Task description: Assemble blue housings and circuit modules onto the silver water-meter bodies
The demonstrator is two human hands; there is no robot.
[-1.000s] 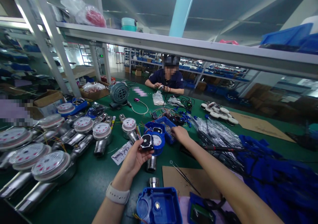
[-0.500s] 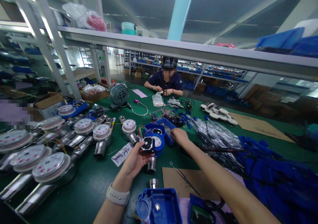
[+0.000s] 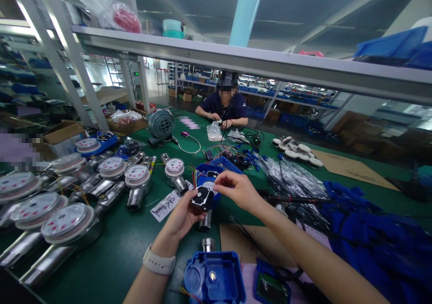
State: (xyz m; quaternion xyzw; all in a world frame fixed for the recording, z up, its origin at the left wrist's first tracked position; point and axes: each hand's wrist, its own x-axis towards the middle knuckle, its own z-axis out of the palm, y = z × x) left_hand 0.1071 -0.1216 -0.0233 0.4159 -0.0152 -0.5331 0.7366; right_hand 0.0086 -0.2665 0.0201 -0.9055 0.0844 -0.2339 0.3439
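A black square part with a white-edged face (image 3: 203, 198) is held in my left hand (image 3: 184, 214), over the green table (image 3: 135, 250). My right hand (image 3: 238, 189) is at the part's upper right, thumb and forefinger pinched together; whatever lies between them is too small to make out. Behind both hands sits a blue housing (image 3: 202, 174) with coloured wires, partly hidden, and a blue bin (image 3: 227, 163) adjoins it. Nearer me lies an open blue housing (image 3: 216, 274) with a round metal piece inside.
Metal meters with round dials (image 3: 69, 221) crowd the left. Tweezers (image 3: 248, 233) lie on cardboard (image 3: 232, 241). Plastic-wrapped parts (image 3: 286, 182) and blue cloth (image 3: 364, 232) are at right. A person (image 3: 224, 101) sits opposite, beyond the shelf beam (image 3: 216, 54).
My right hand has moved left from the blue bin to the black part, its fingertips now pinched. My left hand still holds the part, its face slightly turned.
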